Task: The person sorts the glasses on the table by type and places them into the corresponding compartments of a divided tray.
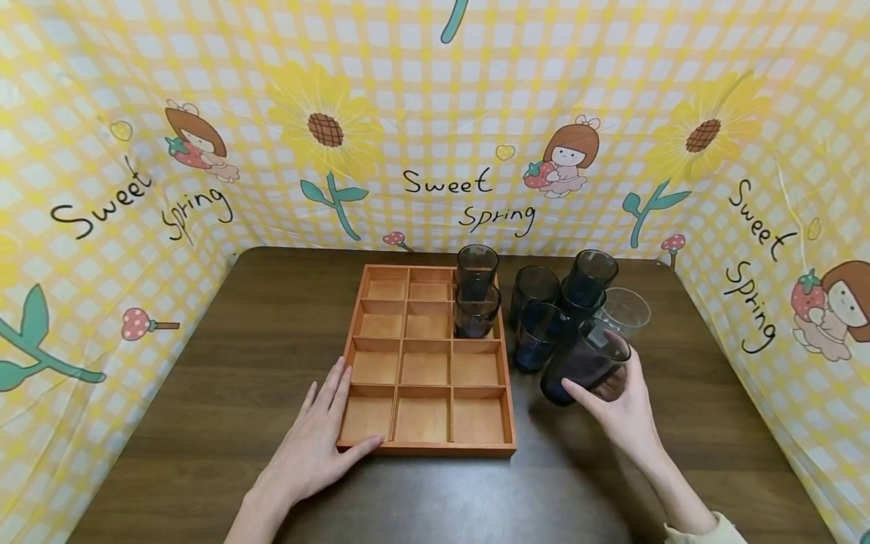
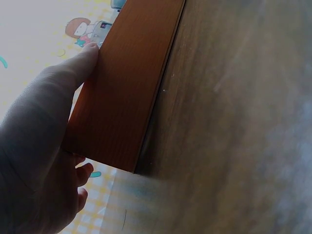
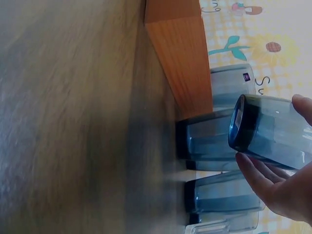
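The right hand (image 1: pixel 627 412) grips a glass (image 1: pixel 586 361), long axis tilted, mouth up-right, translucent smoky-blue; the left hand (image 1: pixel 314 444), straight-fingered, touches a tray (image 1: pixel 451 451).

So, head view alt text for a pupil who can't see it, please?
A right hand holds up a dark glass beside a divided wooden tray containing two glasses; the left hand touches the tray. More glasses stand nearby.

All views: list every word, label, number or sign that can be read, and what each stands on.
"Sweet Spring": printed three times on the yellow-and-white checked fabric backdrop, head view.
"Sweet Spring", only in parts: same backdrop, right wrist view.
Small purple label on a blue-grey glass tumbler, right wrist view: too small to read.
Left wrist view: no readable text.
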{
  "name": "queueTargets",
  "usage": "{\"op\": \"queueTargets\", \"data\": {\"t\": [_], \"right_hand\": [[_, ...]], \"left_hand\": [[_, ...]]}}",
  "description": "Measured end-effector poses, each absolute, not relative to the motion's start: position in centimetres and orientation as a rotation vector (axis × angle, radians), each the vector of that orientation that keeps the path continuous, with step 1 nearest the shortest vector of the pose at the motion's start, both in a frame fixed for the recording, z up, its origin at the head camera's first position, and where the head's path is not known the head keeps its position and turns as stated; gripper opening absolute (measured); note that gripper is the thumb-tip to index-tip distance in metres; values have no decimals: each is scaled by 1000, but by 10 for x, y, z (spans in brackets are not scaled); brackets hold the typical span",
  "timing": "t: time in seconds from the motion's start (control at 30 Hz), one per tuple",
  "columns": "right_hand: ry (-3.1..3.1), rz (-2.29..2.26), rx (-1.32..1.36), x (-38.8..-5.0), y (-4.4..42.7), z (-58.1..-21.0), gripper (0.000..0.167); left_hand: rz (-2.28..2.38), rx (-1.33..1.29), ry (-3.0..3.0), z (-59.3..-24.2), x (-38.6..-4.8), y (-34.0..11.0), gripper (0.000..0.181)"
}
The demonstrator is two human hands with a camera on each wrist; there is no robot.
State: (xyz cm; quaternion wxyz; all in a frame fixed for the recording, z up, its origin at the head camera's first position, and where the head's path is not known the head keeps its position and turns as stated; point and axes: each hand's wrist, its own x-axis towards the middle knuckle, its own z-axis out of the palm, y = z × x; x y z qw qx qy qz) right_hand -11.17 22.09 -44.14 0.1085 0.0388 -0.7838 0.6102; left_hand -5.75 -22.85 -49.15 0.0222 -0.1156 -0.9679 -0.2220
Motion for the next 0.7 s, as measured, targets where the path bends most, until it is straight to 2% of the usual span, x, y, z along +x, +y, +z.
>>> {"op": "queueTargets", "data": {"t": [0.33,0.7], "right_hand": [[-2251,1889,216,-111,206,-439,96],[-2283,1799,358,-117,180,-442,100]], "left_hand": [[-692,-359,-3003,-492,-57,-228,118],[-685,-356,-3001,-491,-57,-229,119]]}}
